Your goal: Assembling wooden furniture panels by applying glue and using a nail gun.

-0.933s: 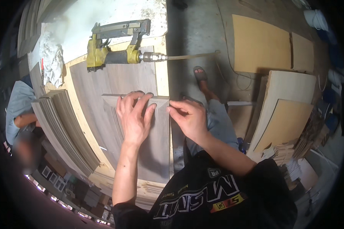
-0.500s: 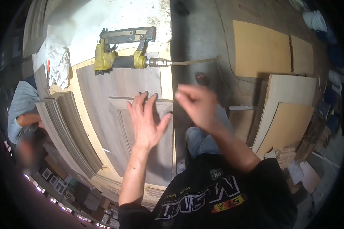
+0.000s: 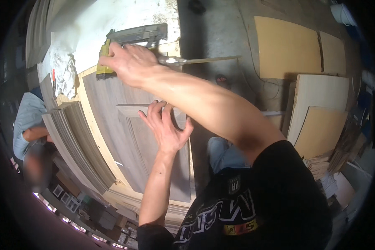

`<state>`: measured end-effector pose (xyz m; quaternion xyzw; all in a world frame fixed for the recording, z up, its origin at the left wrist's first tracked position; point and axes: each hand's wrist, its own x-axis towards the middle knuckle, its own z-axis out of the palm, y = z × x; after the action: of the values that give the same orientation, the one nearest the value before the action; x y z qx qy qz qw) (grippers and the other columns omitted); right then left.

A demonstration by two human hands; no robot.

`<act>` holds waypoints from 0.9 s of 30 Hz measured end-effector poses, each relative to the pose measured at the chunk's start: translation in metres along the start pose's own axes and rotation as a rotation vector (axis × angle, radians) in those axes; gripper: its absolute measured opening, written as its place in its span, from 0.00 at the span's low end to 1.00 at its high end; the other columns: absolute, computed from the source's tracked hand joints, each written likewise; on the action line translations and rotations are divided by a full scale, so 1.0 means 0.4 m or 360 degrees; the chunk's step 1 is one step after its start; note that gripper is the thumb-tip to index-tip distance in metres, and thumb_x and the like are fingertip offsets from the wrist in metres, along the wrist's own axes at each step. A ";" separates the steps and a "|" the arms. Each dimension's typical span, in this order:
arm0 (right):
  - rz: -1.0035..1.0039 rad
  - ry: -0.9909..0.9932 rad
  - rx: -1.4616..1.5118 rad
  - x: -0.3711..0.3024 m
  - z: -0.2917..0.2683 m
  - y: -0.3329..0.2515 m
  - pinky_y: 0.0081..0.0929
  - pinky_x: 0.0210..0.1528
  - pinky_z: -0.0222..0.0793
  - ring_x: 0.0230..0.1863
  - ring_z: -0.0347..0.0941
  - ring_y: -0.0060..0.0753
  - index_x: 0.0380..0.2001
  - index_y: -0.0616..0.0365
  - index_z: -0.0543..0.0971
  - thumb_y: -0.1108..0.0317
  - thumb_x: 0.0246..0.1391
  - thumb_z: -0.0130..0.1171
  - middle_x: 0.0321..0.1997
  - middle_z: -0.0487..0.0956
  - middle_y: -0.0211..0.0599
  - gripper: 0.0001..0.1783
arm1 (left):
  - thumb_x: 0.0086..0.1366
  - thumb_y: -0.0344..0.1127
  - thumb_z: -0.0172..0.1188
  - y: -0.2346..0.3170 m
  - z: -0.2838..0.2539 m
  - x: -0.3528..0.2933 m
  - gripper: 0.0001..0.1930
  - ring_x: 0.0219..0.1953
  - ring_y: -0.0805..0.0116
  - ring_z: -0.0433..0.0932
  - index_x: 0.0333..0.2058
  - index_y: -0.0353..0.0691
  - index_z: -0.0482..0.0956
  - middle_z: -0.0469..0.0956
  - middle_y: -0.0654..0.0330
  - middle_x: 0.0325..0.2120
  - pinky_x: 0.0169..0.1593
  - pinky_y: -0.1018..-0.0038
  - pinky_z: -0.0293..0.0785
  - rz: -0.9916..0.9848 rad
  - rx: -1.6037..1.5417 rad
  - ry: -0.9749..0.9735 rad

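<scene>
My right hand reaches across to the far side of the workbench, its fingers curled round the body of a yellow and black pneumatic nail gun. The gun lies on its side, and my hand and forearm hide its handle. Nearer, my left hand rests with fingers spread on a grey wood-grain door panel. Its fingertips touch the raised moulding strip that crosses the panel. My right forearm passes just beyond the left fingers.
An air hose runs right from the gun. Left of the panel stand stacked grey boards, a crumpled white cloth and a seated person. Brown sheets lie on the floor at right, near leaning boards.
My right hand has swung left from beside the bench edge onto the nail gun and closed on it. The left hand stays on the panel, shifted slightly right in view.
</scene>
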<state>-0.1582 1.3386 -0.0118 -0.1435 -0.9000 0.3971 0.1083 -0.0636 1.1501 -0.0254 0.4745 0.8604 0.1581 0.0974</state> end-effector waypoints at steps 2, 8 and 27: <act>-0.0044 0.0053 0.0597 -0.079 -0.107 -0.014 0.40 0.51 0.78 0.49 0.77 0.44 0.59 0.40 0.75 0.72 0.50 0.66 0.53 0.73 0.42 0.31 | 0.52 0.53 0.71 -0.007 -0.003 -0.002 0.40 0.67 0.43 0.58 0.60 0.40 0.68 0.61 0.48 0.61 0.69 0.31 0.33 -0.0013 0.0048 -0.0039; 0.0296 0.0459 0.1625 -0.467 -0.310 0.035 0.32 0.55 0.75 0.55 0.76 0.36 0.73 0.53 0.60 0.69 0.46 0.74 0.58 0.76 0.42 0.51 | 0.47 0.45 0.71 -0.004 -0.015 -0.005 0.34 0.64 0.47 0.61 0.54 0.45 0.72 0.65 0.54 0.54 0.70 0.31 0.36 -0.0051 0.0029 0.0128; 0.0232 0.0361 0.2380 -0.784 0.104 0.177 0.37 0.62 0.72 0.58 0.78 0.50 0.53 0.67 0.76 0.68 0.44 0.67 0.66 0.73 0.58 0.30 | 0.53 0.51 0.67 0.000 -0.004 0.005 0.33 0.66 0.40 0.59 0.53 0.39 0.71 0.66 0.46 0.55 0.72 0.41 0.39 -0.0001 0.0140 -0.0050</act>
<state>0.1344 1.2477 -0.1174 -0.1309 -0.3629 0.8903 0.2420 -0.0653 1.1517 -0.0238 0.4805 0.8651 0.1126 0.0899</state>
